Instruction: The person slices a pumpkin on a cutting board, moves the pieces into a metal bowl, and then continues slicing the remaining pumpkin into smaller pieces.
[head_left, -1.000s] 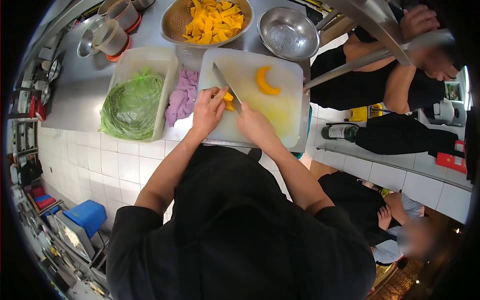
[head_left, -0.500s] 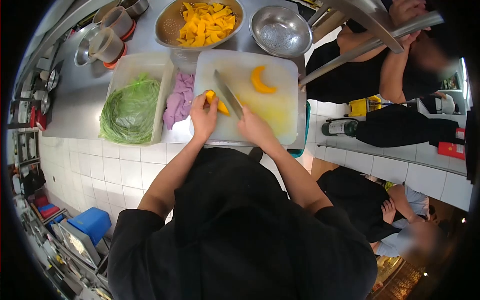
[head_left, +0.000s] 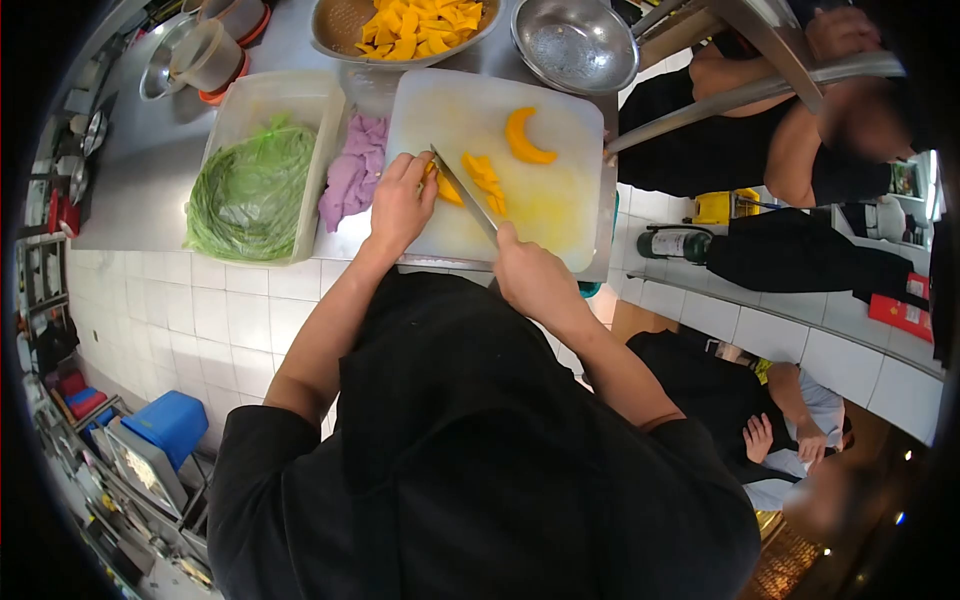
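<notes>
On a white cutting board (head_left: 445, 105), my left hand (head_left: 403, 205) pins down a piece of orange squash (head_left: 448, 191) with bent fingers. My right hand (head_left: 540, 280) grips the handle of a kitchen knife (head_left: 466, 192). Its blade slants across the board, against the right side of the held piece, with the tip near my left fingertips. Cut squash pieces (head_left: 484, 180) lie just right of the blade. Farther up and to the right rests a crescent-shaped squash wedge (head_left: 525, 138). Wet yellow smears mark the board's lower right.
Beyond the board stand a colander (head_left: 328, 32) of cut squash and a steel bowl (head_left: 575, 45). To the left are a crumpled purple cloth (head_left: 353, 172) and a plastic tub (head_left: 333, 105) holding a green bag (head_left: 250, 195). A metal rail (head_left: 720, 108) and two people are at right.
The knife has come down and left against the held squash, and several cut pieces now lie right of the blade. My left fingers have curled over the piece. The whole view has shifted slightly.
</notes>
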